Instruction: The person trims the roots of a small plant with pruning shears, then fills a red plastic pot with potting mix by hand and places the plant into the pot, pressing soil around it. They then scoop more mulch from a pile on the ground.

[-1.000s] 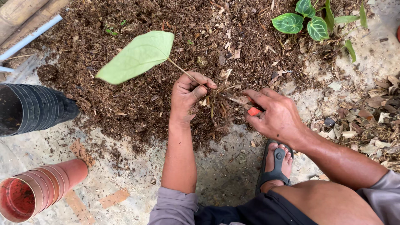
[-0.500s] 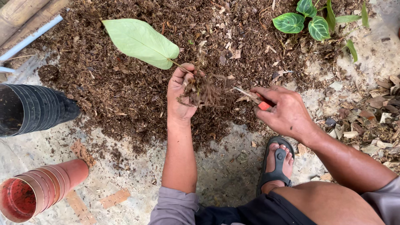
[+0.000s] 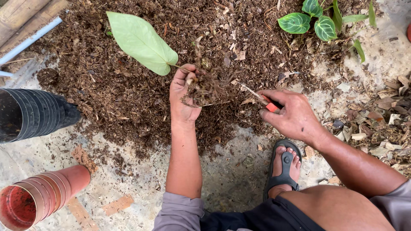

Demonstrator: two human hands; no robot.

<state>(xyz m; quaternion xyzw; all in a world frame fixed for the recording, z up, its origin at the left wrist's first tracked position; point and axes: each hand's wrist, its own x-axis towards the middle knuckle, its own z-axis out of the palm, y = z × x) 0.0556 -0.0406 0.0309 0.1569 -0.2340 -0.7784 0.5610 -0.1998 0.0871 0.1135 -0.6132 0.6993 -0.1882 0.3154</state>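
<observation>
Your left hand [image 3: 184, 96] closed on plant [image 3: 143, 42] stem, root clump [image 3: 209, 87] lifted over mulch pile [image 3: 107, 94]. Your right hand [image 3: 291, 113] closed on red-handled cutter [image 3: 265, 100], tip just right of roots. Step, judged: root trimming. Next: steady clump, aim blade at stray roots.

**Lighting and Image Quality**

Illumination is soft, even daylight with no hard-edged shadows. Faint shade lies under the left hand [image 3: 185, 96] and beneath the large pale leaf [image 3: 142, 42]. The leaf is the brightest area, close to washed out. The insides of the black pots [image 3: 30, 114] are dark and lack detail. Focus is sharp across the mulch [image 3: 107, 90]. Mild wide-angle stretch appears at the edges; no glare.
</observation>
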